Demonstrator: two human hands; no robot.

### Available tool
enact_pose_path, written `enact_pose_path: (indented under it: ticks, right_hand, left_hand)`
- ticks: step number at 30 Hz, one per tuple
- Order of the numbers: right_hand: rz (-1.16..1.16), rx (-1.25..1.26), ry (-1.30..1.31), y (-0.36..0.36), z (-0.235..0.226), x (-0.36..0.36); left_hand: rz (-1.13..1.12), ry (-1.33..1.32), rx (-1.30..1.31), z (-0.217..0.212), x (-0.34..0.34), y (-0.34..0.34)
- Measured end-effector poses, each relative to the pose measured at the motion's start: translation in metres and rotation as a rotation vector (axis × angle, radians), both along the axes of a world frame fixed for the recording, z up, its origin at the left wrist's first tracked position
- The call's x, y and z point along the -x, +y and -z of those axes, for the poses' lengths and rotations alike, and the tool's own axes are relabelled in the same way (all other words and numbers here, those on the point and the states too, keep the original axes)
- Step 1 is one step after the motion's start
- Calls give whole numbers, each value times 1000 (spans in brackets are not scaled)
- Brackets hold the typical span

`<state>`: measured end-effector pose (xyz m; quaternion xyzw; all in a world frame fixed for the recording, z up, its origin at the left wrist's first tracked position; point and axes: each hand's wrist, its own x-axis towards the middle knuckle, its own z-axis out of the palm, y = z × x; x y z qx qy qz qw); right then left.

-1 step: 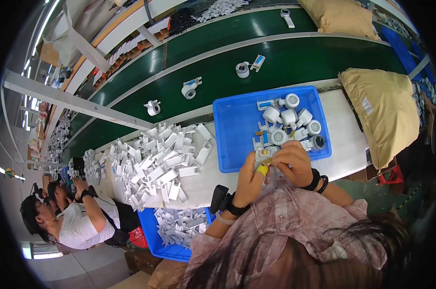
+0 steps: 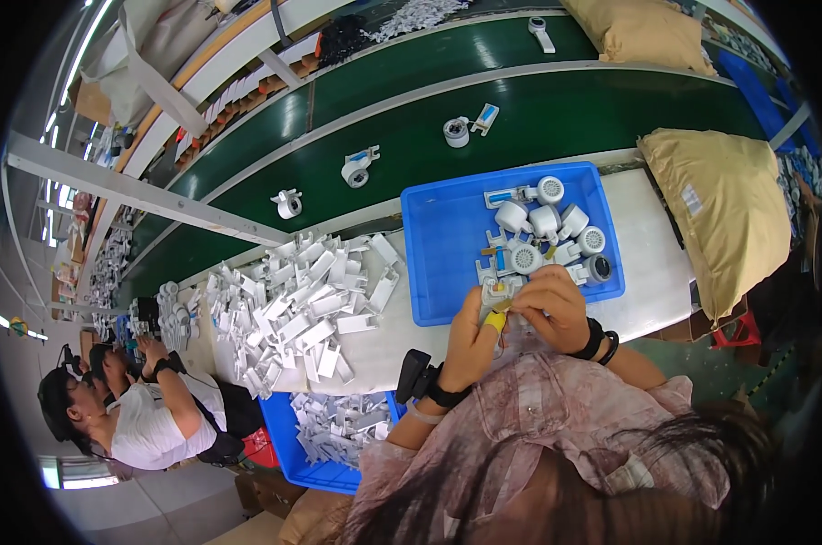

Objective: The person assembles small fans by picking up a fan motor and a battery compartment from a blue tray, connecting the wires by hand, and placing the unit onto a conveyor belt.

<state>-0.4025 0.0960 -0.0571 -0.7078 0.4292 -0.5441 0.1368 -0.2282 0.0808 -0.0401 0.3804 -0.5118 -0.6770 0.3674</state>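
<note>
My left hand [image 2: 471, 343] is closed around a white plastic part [image 2: 496, 289] at the near edge of a blue tray [image 2: 442, 245]. My right hand [image 2: 556, 307] has its fingers pinched together against the same part, which carries a small yellow piece. A bright yellow item [image 2: 494, 321] shows by my left thumb; its kind is unclear. My fingers cover much of what lies between them. Just beyond, inside the tray, are several white round-headed units [image 2: 525, 259] with grilles and short open handles, some showing blue inserts.
A heap of white plastic casings [image 2: 302, 300] covers the table to the left. Below it stands another blue bin [image 2: 293, 454] of similar casings. Green conveyor belts [image 2: 411, 163] run behind, carrying several units. A yellowish sack [image 2: 719, 218] sits right. A co-worker [image 2: 147, 418] works far left.
</note>
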Motion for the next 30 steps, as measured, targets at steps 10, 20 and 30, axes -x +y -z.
enact_pose_path:
  ticks: [10,20,30]
  right_hand:
    - [16,22,-1,1,2,0]
    - [32,-11,-14,2,4,-3]
    - [28,-19,-3,-1,1,-5]
  left_hand:
    - [22,-47,71,2,0,1]
    - [13,-64,107,4,0,2]
    - [-5,-137,223,11,-1,3]
